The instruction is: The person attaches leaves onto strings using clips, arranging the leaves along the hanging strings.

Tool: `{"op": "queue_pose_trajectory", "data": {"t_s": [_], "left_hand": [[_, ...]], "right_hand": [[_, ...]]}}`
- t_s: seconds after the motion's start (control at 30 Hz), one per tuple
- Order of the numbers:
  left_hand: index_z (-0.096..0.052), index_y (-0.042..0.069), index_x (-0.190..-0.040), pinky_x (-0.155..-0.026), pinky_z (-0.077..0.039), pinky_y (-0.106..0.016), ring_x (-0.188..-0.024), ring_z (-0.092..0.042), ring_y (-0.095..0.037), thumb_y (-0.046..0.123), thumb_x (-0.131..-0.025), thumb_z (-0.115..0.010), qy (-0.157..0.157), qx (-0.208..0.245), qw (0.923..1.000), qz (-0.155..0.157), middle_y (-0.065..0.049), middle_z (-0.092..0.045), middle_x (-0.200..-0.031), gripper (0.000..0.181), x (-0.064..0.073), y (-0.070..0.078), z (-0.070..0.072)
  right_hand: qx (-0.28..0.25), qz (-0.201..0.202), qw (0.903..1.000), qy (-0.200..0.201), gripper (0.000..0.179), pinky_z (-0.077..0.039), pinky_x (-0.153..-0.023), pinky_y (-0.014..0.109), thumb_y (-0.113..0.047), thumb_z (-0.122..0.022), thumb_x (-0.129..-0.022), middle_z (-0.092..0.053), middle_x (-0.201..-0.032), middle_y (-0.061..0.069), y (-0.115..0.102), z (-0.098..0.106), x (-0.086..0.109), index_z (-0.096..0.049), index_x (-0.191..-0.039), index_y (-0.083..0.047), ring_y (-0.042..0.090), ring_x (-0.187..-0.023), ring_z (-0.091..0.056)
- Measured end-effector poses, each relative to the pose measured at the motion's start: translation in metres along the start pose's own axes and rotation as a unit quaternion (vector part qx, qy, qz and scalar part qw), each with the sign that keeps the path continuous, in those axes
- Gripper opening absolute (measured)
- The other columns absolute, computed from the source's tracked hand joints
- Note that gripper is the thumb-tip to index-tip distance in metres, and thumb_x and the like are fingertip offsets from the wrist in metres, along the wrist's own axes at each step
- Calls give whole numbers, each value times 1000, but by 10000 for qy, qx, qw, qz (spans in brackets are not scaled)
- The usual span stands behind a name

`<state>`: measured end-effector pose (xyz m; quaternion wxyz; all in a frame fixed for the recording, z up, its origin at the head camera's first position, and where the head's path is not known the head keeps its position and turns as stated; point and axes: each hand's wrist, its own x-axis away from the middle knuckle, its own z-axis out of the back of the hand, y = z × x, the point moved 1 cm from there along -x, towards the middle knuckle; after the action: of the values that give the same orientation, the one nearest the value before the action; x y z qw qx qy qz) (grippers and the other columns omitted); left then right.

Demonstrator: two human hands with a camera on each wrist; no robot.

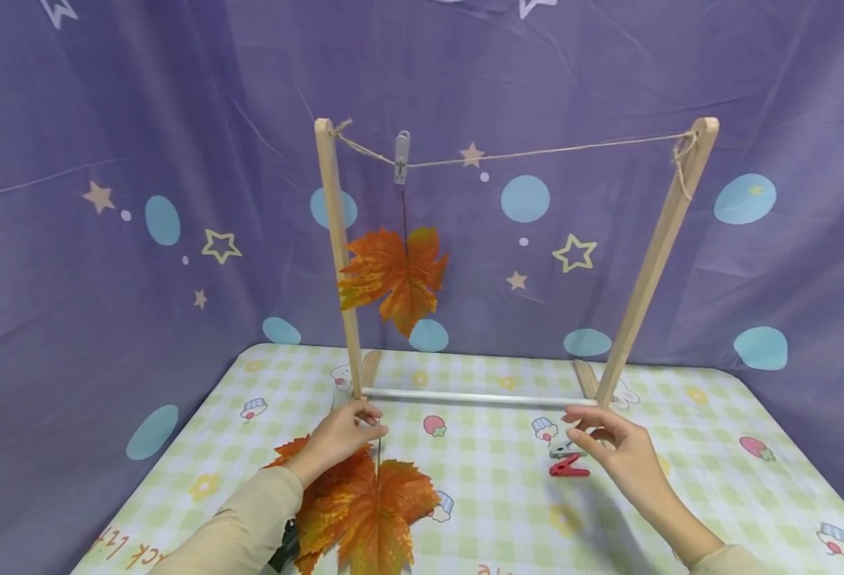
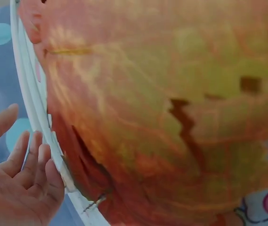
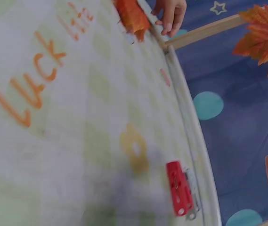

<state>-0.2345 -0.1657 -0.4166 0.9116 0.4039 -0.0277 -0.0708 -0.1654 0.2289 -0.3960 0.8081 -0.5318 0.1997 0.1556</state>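
My left hand (image 1: 340, 438) is above the orange leaves, fingers loosely bent and thumb apart. In the left wrist view that hand (image 2: 23, 181) shows nothing between its fingers. The front maple leaf (image 1: 367, 511) lies on the table below, its stem reaching near the thumb. Part of another maple leaf (image 1: 288, 451) shows behind my wrist. My right hand (image 1: 619, 447) hovers by a red clothespin (image 1: 569, 466) and a grey clothespin (image 1: 560, 449), its thumb and fingers apart. A hanging maple leaf (image 1: 402, 271) is held on the string by a pale clothespin (image 1: 402, 158).
A wooden frame with a left post (image 1: 338, 239) and right post (image 1: 655, 255) stands at the back. A string (image 1: 536, 152) sags between the post tops, and a white rod (image 1: 479, 397) joins them low down. Checked cloth (image 1: 493, 487) covers the table; purple fabric hangs behind.
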Motion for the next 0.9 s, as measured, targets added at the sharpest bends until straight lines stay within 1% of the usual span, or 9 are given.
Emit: {"op": "queue_pose_trajectory", "data": {"t_s": [0.2,0.33,0.47,0.6,0.7,0.83,0.9], "left_hand": [[-70,8,-106,-74,-50,-39,-80,-61,-13,22,-88,-77,-67,-369,9993,1,2,-64,-88,24,-2,-7,-4],[-71,10,-103,-74,-50,-39,-76,-61,-12,24,-87,-78,-87,-585,9982,52,3,-65,-85,23,-2,-9,-6],[-72,12,-100,-73,-49,-39,-74,-61,-11,26,-85,-79,-46,-805,9967,89,5,-66,-83,22,-3,-9,-5],[-72,14,-99,-68,-48,-37,-70,-59,-11,28,-85,-79,-13,-975,9951,159,6,-64,-81,21,-4,-10,-3],[-73,16,-97,-63,-46,-35,-66,-57,-12,30,-85,-79,12,-1111,9936,192,6,-63,-78,20,-5,-11,-2],[-74,18,-94,-61,-46,-34,-64,-56,-11,33,-85,-78,52,-1228,9922,186,7,-63,-76,18,-7,-11,-1],[-74,19,-91,-61,-46,-34,-63,-56,-11,34,-85,-79,11,-1203,9926,165,8,-63,-74,17,-7,-11,-2]], "right_hand": [[234,-120,9992,-300,24,-51,-73,19,-4,-73,-90,-72,-100,6,12,5,4,-71,-113,-2,6,-84,-62],[407,-270,9976,-490,22,-52,-73,21,-6,-74,-89,-72,-100,5,20,9,6,-73,-110,-5,6,-84,-62],[488,-423,9951,-746,22,-52,-72,23,-6,-74,-88,-71,-100,9,29,12,7,-73,-110,-5,8,-83,-62],[422,-574,9919,-1055,23,-53,-69,25,-8,-75,-88,-70,-99,10,38,16,8,-72,-111,-3,10,-81,-63],[393,-512,9901,-1246,23,-53,-68,27,-8,-75,-88,-71,-101,9,45,18,9,-72,-110,-1,10,-82,-63],[452,-411,9884,-1387,23,-53,-69,27,-6,-74,-88,-71,-106,10,54,21,9,-72,-111,-1,10,-85,-62],[483,-500,9874,-1422,24,-53,-71,27,-7,-74,-88,-70,-108,11,57,23,9,-72,-112,-2,11,-86,-62]]}}
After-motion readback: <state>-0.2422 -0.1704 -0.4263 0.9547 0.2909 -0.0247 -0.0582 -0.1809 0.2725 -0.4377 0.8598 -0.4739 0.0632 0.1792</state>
